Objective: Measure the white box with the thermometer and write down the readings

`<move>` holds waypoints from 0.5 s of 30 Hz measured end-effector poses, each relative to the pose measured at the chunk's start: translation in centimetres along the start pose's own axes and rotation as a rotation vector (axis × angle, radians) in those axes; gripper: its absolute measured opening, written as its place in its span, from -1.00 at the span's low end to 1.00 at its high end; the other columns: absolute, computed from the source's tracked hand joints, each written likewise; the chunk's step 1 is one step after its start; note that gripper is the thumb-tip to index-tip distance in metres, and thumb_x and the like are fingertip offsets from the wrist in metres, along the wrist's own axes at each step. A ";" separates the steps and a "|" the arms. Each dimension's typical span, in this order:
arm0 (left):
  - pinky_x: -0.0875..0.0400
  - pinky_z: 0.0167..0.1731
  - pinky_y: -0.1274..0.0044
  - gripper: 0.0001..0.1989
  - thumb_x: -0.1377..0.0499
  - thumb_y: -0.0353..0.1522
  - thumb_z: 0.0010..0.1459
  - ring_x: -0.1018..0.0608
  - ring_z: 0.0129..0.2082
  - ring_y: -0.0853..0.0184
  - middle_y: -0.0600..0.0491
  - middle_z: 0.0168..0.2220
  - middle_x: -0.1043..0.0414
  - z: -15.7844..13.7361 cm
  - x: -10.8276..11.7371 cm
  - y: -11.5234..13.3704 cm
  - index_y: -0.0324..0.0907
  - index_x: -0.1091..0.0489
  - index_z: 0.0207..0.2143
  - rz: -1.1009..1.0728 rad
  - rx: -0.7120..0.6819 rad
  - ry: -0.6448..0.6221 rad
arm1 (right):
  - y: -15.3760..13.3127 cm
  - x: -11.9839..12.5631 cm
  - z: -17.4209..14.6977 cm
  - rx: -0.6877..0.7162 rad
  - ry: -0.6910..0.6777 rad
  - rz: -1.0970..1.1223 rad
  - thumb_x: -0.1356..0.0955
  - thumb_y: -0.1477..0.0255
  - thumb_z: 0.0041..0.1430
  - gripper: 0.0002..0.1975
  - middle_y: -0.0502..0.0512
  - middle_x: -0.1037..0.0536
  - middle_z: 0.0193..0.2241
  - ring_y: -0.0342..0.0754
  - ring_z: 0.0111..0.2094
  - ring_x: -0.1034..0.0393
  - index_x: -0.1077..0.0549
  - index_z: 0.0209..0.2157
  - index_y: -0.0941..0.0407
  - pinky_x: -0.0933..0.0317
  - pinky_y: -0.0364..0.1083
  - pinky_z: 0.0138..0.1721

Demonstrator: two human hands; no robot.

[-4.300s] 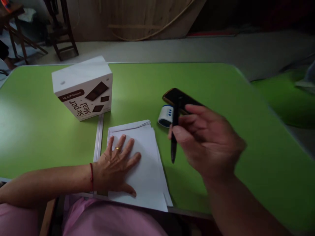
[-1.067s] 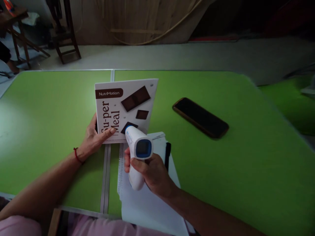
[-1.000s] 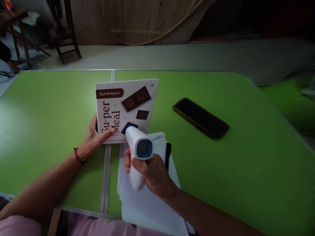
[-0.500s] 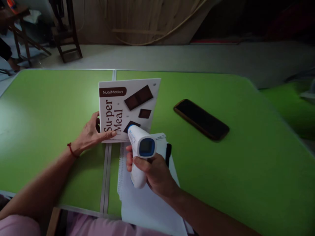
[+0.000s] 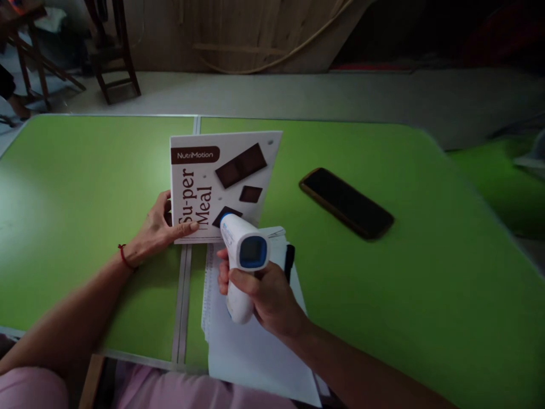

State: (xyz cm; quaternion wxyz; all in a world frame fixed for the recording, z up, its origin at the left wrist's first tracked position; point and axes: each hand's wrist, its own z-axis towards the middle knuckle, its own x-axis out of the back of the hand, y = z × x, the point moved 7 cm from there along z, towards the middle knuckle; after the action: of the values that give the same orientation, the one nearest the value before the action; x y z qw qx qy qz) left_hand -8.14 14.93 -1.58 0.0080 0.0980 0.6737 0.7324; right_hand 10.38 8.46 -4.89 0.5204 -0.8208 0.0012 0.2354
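Note:
Upright on the green table (image 5: 361, 295) stands a white box (image 5: 191, 193) printed "NutriMotion Su-per Meal" with pictures of dark bars. My left hand (image 5: 164, 230) grips its lower left edge, thumb across the front and fingers behind, partly hidden. Wrapped around the handle of a white and blue infrared thermometer (image 5: 240, 233) is my right hand (image 5: 270, 295). The thermometer's nose points at the lower part of the box front, very close to it; whether they touch I cannot tell. Its small screen faces me and looks dark.
Below the thermometer lies a spiral notebook with white pages (image 5: 255, 358), a black pen-like thing (image 5: 290, 258) at its right edge. A dark phone (image 5: 347, 203) rests to the right. Beyond the table are a wooden chair (image 5: 111, 57) and, at far left, part of a person's leg (image 5: 17, 105).
The view has shifted slightly, so everything sits a little higher in the picture. The box leans or turns very slightly; both hands keep the same hold.

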 end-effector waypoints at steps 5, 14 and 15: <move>-0.60 -0.08 0.22 -0.37 -0.44 -0.14 0.01 -0.58 0.01 0.02 -0.20 0.02 -0.48 0.0 -0.1 0.1 -0.23 -0.27 0.00 -0.012 -0.011 -0.001 | 0.1 0.2 -0.1 -0.002 0.008 -0.007 -0.54 0.24 -0.03 -0.71 -0.06 -0.51 -0.53 -0.19 -0.51 -0.35 -0.56 -0.30 0.09 -0.30 -0.14 -0.41; -0.58 -0.03 0.21 -0.29 -0.46 -0.16 -0.02 -0.55 0.05 0.02 -0.23 0.07 -0.44 0.1 0.0 -0.5 -0.23 -0.22 0.05 -0.061 -0.031 0.026 | -0.5 0.3 -0.2 0.022 0.011 -0.080 -0.51 0.22 -0.02 -0.70 -0.03 -0.50 -0.54 -0.15 -0.52 -0.37 -0.51 -0.32 0.10 -0.32 -0.10 -0.43; -0.57 -0.01 0.21 -0.28 -0.46 -0.17 -0.02 -0.54 0.05 0.03 -0.22 0.08 -0.43 0.1 0.1 -0.5 -0.22 -0.21 0.07 -0.056 -0.044 0.031 | -1.0 0.5 -0.2 0.033 0.015 -0.115 -0.51 0.20 -0.02 -0.70 -0.03 -0.50 -0.55 -0.14 -0.53 -0.36 -0.49 -0.35 0.10 -0.32 -0.09 -0.44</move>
State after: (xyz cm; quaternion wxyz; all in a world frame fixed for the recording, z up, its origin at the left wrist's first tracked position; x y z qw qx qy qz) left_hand -8.25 15.09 -2.07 0.0201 0.0677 0.6598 0.7482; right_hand 11.16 8.84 -4.13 0.5463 -0.8127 -0.0383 0.1991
